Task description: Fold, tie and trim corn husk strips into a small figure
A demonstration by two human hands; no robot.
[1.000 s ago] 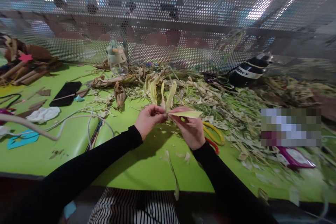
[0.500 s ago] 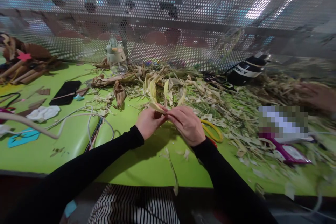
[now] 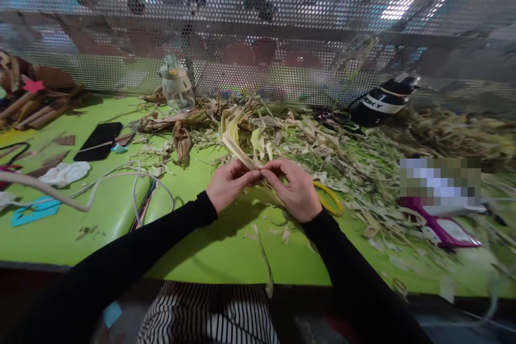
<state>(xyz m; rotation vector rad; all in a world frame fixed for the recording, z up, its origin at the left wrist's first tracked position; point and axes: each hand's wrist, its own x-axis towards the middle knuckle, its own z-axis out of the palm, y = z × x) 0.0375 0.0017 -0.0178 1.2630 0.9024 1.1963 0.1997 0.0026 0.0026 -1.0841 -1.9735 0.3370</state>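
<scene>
Both of my hands meet over the green table, pinching pale yellow corn husk strips (image 3: 237,146) between thumbs and fingertips. My left hand (image 3: 230,184) is closed on the lower end of the strips, which fan up and away from me. Thumb to thumb with it, my right hand (image 3: 296,188) is closed on the same husk; its exact grip is partly hidden by the fingers. Just beyond my right wrist shows the yellow handle (image 3: 330,199) of what looks like scissors. A thin loose husk strip (image 3: 263,255) lies nearer me, hanging over the table edge.
Dried husk scraps (image 3: 346,161) spread across the back and right. A clear bottle (image 3: 177,86) stands behind, and a black bottle (image 3: 381,102) leans at right. At left are a phone (image 3: 99,141), white cables (image 3: 100,177) and a crumpled tissue (image 3: 65,173). A perforated metal screen (image 3: 242,21) rises behind.
My fingers have shifted on the husk, and its strips now stand out more above my left hand. The other person's hand at far right has gone from view.
</scene>
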